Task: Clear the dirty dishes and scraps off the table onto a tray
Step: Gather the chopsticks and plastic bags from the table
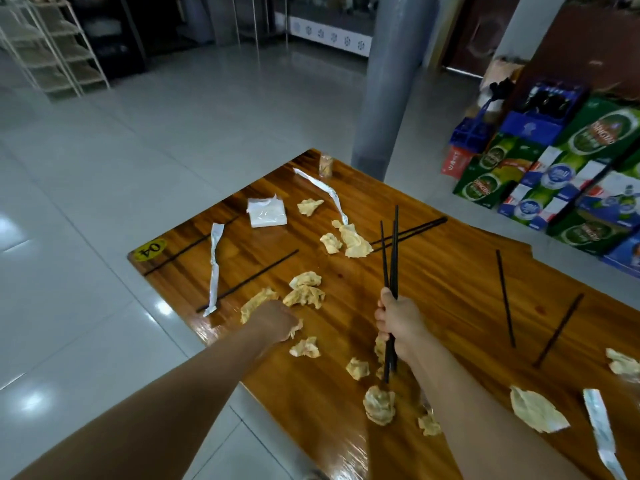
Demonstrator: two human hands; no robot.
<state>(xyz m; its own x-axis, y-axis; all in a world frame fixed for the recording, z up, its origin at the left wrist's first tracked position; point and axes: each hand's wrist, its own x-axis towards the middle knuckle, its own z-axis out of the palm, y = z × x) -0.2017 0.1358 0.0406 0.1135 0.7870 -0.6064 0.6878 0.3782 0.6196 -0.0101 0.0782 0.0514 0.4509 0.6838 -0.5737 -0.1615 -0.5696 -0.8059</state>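
The right hand (398, 320) clenches a bundle of black chopsticks (390, 271), tips pointing away. The left hand (277, 322), fingers closed on a crumpled yellowish napkin (256, 303), sits near the wooden worktop's (450, 278) left edge.

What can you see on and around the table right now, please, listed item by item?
table: one, brown wood, yellow 04 sticker at its far left corner
crumpled napkins: many, yellowish, scattered across the top
loose chopsticks: several, black, lying flat
paper sleeves: at least three, white, left, far and near right
tissue pack: one, white, far left
small jar: one, clear, far edge
drink cartons: stacked, green and blue, floor at right
left hand: grips a napkin
right hand: holds black chopsticks upright
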